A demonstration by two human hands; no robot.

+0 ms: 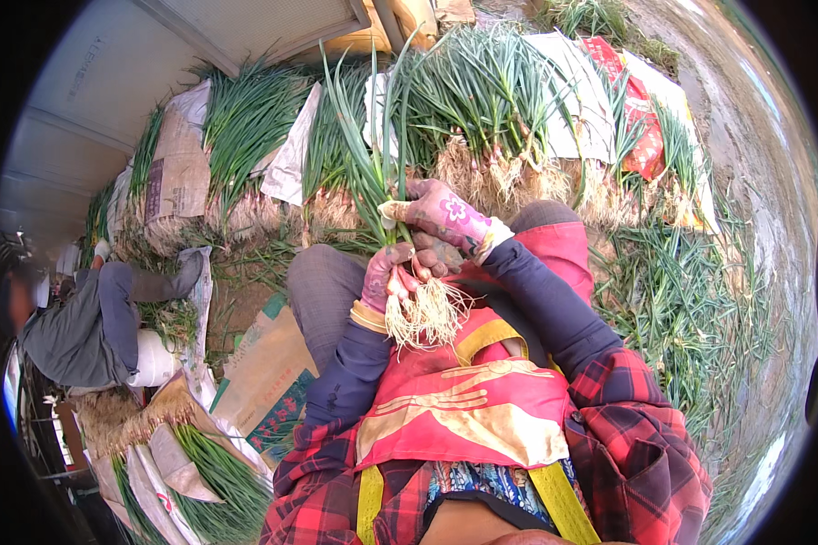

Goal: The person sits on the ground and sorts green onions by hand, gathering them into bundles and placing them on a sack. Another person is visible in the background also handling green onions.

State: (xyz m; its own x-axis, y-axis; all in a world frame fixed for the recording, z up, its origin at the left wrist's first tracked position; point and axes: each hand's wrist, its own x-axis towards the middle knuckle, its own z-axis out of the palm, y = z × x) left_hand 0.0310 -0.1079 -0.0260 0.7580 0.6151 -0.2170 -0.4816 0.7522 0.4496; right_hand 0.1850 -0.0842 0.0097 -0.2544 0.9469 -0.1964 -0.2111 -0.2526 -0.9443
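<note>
A bunch of spring onions with reddish bulbs and pale roots (431, 317) is held above my lap, its green leaves pointing away from me. My left hand (385, 276), in a pink patterned glove, is closed round the bunch just above the bulbs. Over the leaf bases lies my right hand (443, 216), in a pink flowered glove with worn, dirty fingers, gripping the stems. Beyond my knees lie rows of spring onions (494, 88), roots towards me. A red apron (460, 409) covers my lap.
Loose green leaves (675, 320) litter the ground at right. A flattened printed sack (266, 381) lies at left. Another person (85, 327) sits at far left, near more spring onions (218, 477). White sacks (572, 95) and a red one (644, 129) lie among the rows. Wet ground borders the right.
</note>
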